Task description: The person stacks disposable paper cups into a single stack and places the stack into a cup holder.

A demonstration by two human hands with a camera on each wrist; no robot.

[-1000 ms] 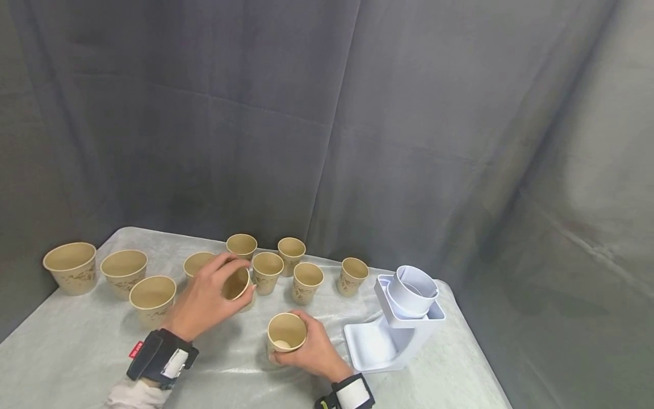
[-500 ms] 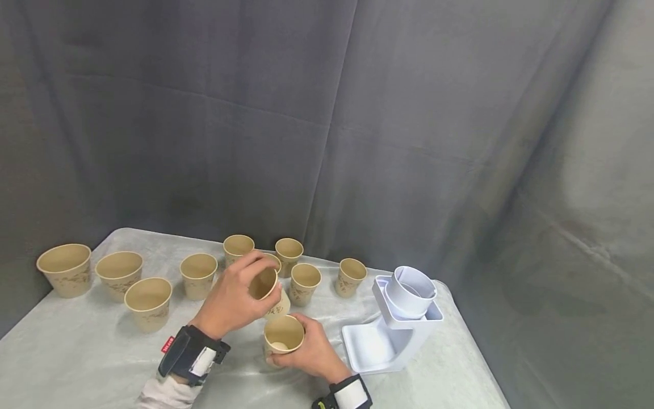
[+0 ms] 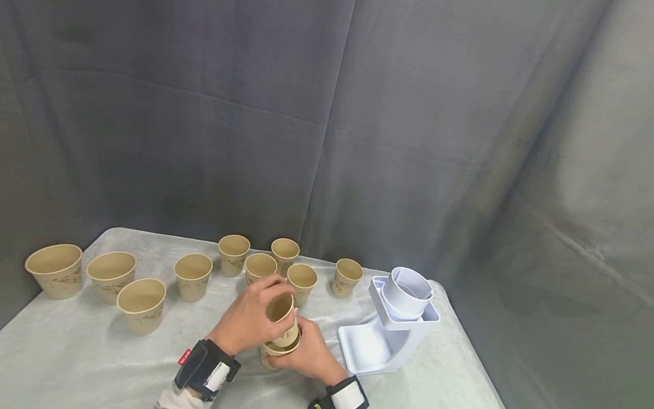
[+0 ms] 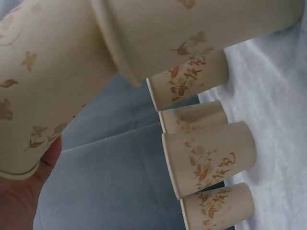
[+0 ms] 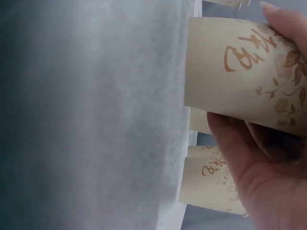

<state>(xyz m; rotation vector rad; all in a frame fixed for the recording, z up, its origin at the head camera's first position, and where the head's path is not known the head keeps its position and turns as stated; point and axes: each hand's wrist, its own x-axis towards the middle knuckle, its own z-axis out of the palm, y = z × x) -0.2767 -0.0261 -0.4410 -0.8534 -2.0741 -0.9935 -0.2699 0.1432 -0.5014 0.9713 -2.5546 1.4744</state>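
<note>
My left hand grips a beige paper cup near its rim, tilted, with its mouth facing up. The base of that cup dips into the mouth of a second paper cup, as the left wrist view shows from the side. Around this lower cup curl the fingers and thumb of my right hand, and it stands at the front of the table. Brown flowers and lettering mark the lower cup's wall. In the head view both hands hide much of the two cups.
Behind the hands stand several smaller paper cups, among them one cup close by and another farther right. Larger cups, such as this one, stand at left. A white stand holding a white ring is on the right.
My left hand has carried its cup rightward from the row and lowered it into the mouth of the lower cup. My right hand has kept its grip in nearly the same place.
</note>
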